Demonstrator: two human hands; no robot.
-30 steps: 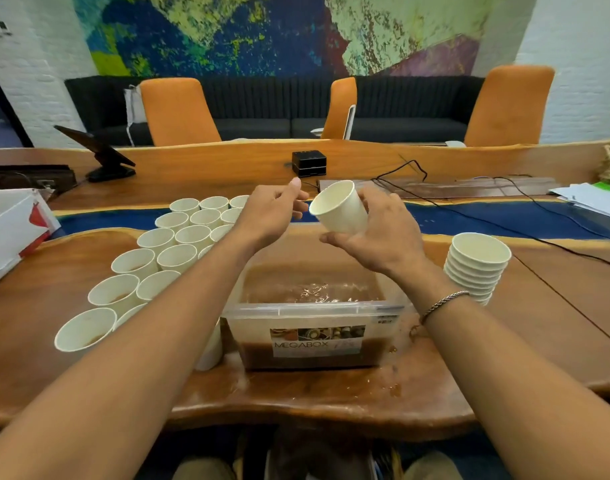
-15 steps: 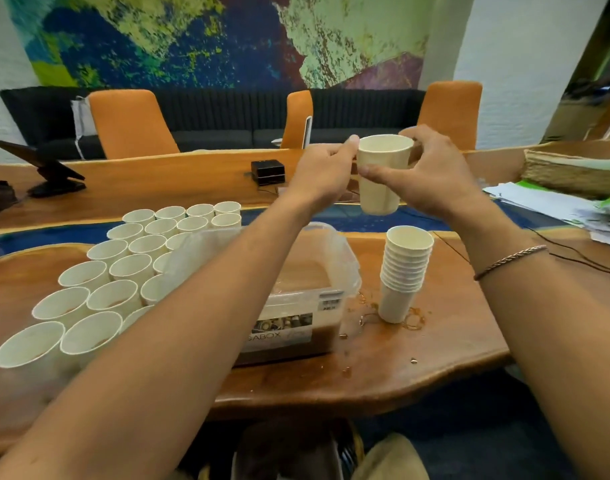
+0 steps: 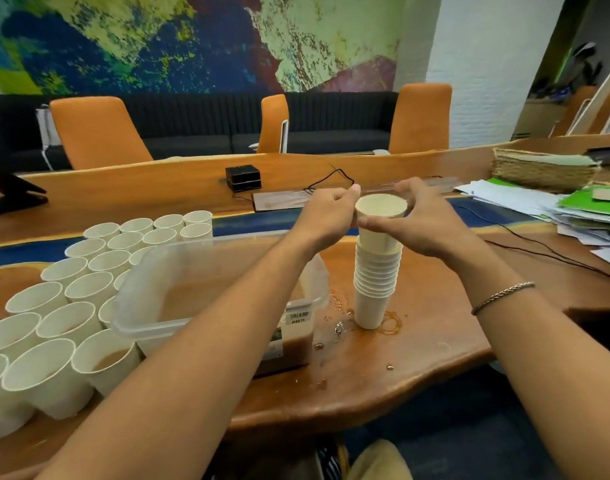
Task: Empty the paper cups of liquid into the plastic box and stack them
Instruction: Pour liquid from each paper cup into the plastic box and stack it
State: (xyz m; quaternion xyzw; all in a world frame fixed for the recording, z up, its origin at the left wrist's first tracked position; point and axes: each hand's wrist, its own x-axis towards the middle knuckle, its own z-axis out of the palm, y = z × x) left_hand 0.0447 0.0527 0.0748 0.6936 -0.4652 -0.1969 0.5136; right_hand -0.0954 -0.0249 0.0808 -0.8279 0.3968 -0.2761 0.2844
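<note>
My right hand (image 3: 431,226) grips an empty white paper cup (image 3: 381,211), thumb across its front and fingers behind. The cup's base sits in the top of the stack of empty cups (image 3: 374,289), which stands on the wooden table right of the clear plastic box (image 3: 178,249). My left hand (image 3: 326,216) is against the cup's left side, fingers curled and thumb at its rim. Brown liquid fills the lower part of the box. Several cups with liquid (image 3: 71,306) are crowded left of the box; my left forearm crosses over the box.
Brown drops and ring stains (image 3: 390,322) mark the table around the stack's foot. A black cable (image 3: 539,251) runs across the table at right, below piled papers (image 3: 525,202) and a woven basket (image 3: 542,171). A small black box (image 3: 243,177) sits further back.
Both hands carried the cup from over the box rightward and down onto the stack. My head turned right, so the box and full cups shifted left in view.
</note>
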